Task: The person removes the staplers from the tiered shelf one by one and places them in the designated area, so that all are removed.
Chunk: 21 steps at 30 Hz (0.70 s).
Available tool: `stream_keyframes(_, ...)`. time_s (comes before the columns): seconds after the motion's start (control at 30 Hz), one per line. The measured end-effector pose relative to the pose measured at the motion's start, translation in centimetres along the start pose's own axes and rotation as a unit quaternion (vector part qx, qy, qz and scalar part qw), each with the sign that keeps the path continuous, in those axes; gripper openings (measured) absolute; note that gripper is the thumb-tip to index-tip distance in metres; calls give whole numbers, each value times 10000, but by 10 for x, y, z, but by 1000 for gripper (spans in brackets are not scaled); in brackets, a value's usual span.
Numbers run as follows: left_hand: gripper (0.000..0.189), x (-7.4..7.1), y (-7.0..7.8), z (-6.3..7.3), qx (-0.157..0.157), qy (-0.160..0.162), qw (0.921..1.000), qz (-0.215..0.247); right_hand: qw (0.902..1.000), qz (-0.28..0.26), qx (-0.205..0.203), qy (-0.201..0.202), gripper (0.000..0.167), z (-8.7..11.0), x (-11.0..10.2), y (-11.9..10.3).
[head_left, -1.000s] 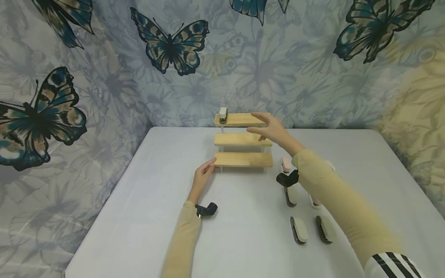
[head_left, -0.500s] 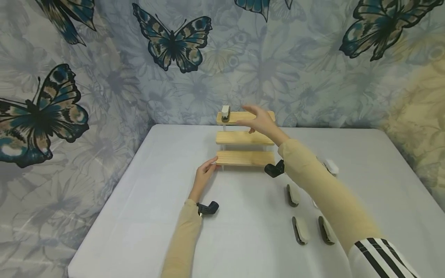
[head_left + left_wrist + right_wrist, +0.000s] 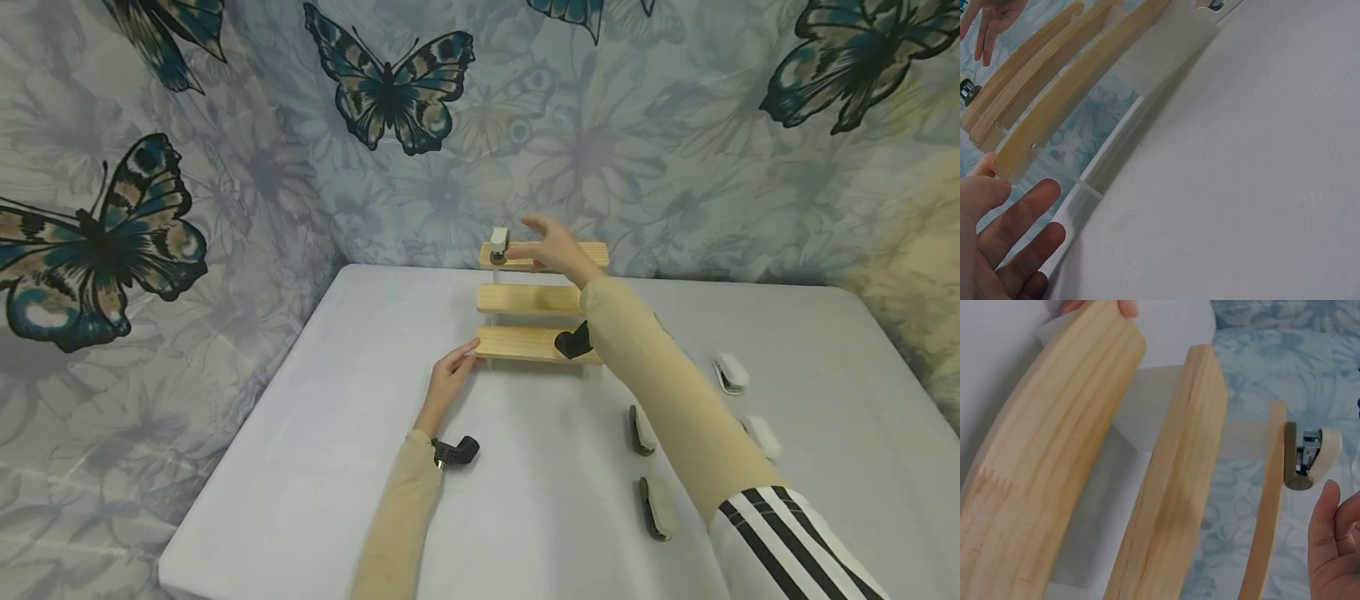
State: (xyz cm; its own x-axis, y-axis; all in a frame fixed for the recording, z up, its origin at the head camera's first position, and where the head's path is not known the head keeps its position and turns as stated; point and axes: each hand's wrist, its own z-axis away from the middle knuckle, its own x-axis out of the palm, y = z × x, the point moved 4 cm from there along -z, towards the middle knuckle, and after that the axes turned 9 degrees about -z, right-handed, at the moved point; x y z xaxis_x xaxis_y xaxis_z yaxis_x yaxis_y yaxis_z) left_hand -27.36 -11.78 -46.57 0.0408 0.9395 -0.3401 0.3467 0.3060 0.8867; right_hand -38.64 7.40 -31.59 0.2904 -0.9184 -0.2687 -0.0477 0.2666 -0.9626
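A three-tier stand with wooden shelves (image 3: 528, 298) and clear supports stands at the table's back. On its top tier, at the left end, sits a small stapler (image 3: 499, 243) with a cream top and dark base, also visible in the right wrist view. My right hand (image 3: 557, 248) hovers just right of that stapler, fingers spread and holding nothing; its thumb is close to it, though contact is unclear. At the bottom shelf's left end, my left hand (image 3: 447, 385) pinches the corner, thumb above and fingers below. The left wrist view shows those fingers (image 3: 1029, 206) beneath the wood.
Several more staplers lie on the right of the white table (image 3: 315, 467): a pale one (image 3: 731, 373), another partly behind the right sleeve (image 3: 762, 437), and two with dark bases, a farther one (image 3: 642, 430) and a nearer one (image 3: 658, 508). A butterfly-patterned wall backs the table.
My right hand has moved left along the top shelf toward the stapler there. My left hand stays at the bottom shelf's corner. The head view has shifted slightly.
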Motion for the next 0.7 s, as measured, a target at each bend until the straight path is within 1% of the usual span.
stream_keyframes(0.07, 31, 1, 2, 0, -79, -88, 9999, -17, 9999, 93, 26, -104, 80, -4, 0, 1)
stream_keyframes(0.17, 31, 1, 5, -1, -120, -53, 9999, -63, 9995, 257, 99, -177, 83, -11, 1, 3)
stream_keyframes(0.27, 30, 0, 5, -4, -12, 52, 10000, -5, 9992, 361, 60, -167, 83, -17, 3, 5)
stream_keyframes(0.33, 30, 0, 5, -5, 72, 44, 9999, 58, 9986, 503, 10, -172, 84, -20, 7, 8)
stream_keyframes(0.4, 30, 0, 5, -5, 91, 49, 9999, 62, 9977, 659, -65, -162, 86, -23, 12, 11)
stream_keyframes(0.47, 30, -1, 4, -5, 70, 62, 9999, 39, 9973, 717, -145, -84, 89, -25, 17, 13)
stream_keyframes(0.53, 30, -2, 3, -4, 23, 68, 10000, 30, 9976, 668, -165, 100, 91, -26, 21, 16)
stream_keyframes(0.63, 30, -2, 0, -5, 3, 31, 10000, 63, 9979, 421, -189, 448, 90, -26, 24, 20)
stream_keyframes(0.7, 30, -3, -1, -4, -18, -21, 10000, 75, 9976, 353, -183, 564, 88, -26, 25, 22)
